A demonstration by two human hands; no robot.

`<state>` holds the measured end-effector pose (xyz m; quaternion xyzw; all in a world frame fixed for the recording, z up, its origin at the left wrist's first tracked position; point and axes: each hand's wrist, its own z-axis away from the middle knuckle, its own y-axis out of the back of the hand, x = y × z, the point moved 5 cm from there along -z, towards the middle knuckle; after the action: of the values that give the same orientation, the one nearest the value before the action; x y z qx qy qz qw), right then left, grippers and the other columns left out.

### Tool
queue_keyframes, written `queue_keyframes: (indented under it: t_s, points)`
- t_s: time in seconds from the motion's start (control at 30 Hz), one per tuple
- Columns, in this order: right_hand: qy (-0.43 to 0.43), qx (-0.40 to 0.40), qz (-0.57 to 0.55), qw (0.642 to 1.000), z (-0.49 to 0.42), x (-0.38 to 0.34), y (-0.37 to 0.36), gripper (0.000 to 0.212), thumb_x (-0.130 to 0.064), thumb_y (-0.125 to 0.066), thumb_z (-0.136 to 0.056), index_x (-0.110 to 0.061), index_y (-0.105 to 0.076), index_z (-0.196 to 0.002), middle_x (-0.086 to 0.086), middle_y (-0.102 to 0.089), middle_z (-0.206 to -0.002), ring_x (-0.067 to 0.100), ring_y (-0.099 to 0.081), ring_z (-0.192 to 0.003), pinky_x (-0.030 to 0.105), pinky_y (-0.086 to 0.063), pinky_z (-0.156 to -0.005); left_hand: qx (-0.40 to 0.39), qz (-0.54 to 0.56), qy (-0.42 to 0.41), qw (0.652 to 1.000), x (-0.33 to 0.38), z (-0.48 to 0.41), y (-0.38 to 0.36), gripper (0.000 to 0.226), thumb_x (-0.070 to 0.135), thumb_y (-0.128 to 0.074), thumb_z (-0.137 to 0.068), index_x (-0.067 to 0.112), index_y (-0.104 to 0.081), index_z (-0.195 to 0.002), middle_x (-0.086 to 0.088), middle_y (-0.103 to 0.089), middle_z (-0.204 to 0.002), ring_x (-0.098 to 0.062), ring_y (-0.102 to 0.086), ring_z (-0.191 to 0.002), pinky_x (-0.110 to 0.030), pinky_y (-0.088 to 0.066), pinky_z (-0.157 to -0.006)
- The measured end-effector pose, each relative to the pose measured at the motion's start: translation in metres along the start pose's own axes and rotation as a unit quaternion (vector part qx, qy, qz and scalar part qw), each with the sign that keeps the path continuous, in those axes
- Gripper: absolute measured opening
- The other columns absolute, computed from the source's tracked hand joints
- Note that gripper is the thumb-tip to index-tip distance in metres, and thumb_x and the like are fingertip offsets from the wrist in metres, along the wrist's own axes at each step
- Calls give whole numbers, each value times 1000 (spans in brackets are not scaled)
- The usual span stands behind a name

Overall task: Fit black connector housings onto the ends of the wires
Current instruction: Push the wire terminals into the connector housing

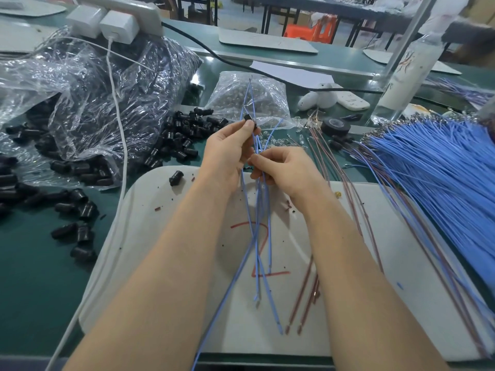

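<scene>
Above the white mat (139, 223), fingers of the left hand (227, 153) pinch a black housing (248, 118); the right hand (286, 170) pinches blue wires (258, 204).

Body in view: two forearms plus both grips, that's it. Left grip (227, 153) and right grip (284, 170) bare, skin only. Left forearm (166, 263) and right forearm (361, 263) bare from wrist to the near frame edge. Both look broad near and taper to slim wrists far (wide-angle lens). Left thumbnail (249, 125) short and plain, slight gloss. Right forearm has one small dark spot (343, 236) on its upper face, about midway. Fingers slender, knuckle creases show on the right grip. Everything above the elbows is out of frame.
</scene>
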<state>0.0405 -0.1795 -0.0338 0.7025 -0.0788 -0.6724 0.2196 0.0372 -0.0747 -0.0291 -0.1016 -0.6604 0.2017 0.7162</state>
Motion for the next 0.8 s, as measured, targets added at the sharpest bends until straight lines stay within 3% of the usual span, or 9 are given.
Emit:
queue_keyframes:
  t_s: [0.13,0.3,0.43,0.63,0.7,0.8]
  points:
    - [1,-23,23,999,-1,2,-3,28,-21,-58,-93,5,-69,-92,-6,-57,-60,6,-52,-56,14,-42,-55,7,30,24,999,-4,-5,4,8,13,-50,-97,10,-53,-104,1,-55,-83,-7,-51,-72,-16,-42,-65]
    - [-12,2,-34,999,-1,3,-4,22,-17,-60,-92,-5,-70,-77,0,-63,-59,14,-53,-59,19,-44,-56,-6,21,41,999,-5,-6,4,7,18,-51,-97,15,-56,-92,3,-58,-82,-4,-55,-68,-13,-46,-52]
    - [-7,88,-128,988,-2,3,2,25,-11,-58,-93,-14,-66,-69,16,-68,-72,25,-59,-73,40,-51,-74,-41,17,13,999,0,3,-5,17,10,-49,-97,13,-56,-82,10,-63,-52,2,-59,-47,-10,-44,-44]
    - [0,106,-135,985,-3,5,7,18,-7,-58,-93,-3,-68,-78,1,-63,-60,7,-59,-55,17,-51,-60,-48,-27,-10,998,1,6,-8,20,9,-50,-96,17,-55,-79,15,-60,-46,7,-56,-44,-7,-42,-44]
    - [-4,109,-111,988,-3,5,7,18,-10,-58,-93,-2,-69,-81,1,-63,-61,9,-59,-57,18,-50,-62,-46,-54,-20,997,1,5,-7,20,10,-52,-95,19,-55,-78,16,-60,-46,7,-55,-44,-7,-42,-45]
    - [2,100,-28,995,-2,5,11,21,-21,-61,-91,-15,-69,-73,-2,-67,-66,9,-59,-63,29,-47,-70,-35,-81,-30,996,-1,-1,-4,16,11,-56,-93,19,-58,-80,14,-63,-56,4,-57,-53,-11,-44,-53]
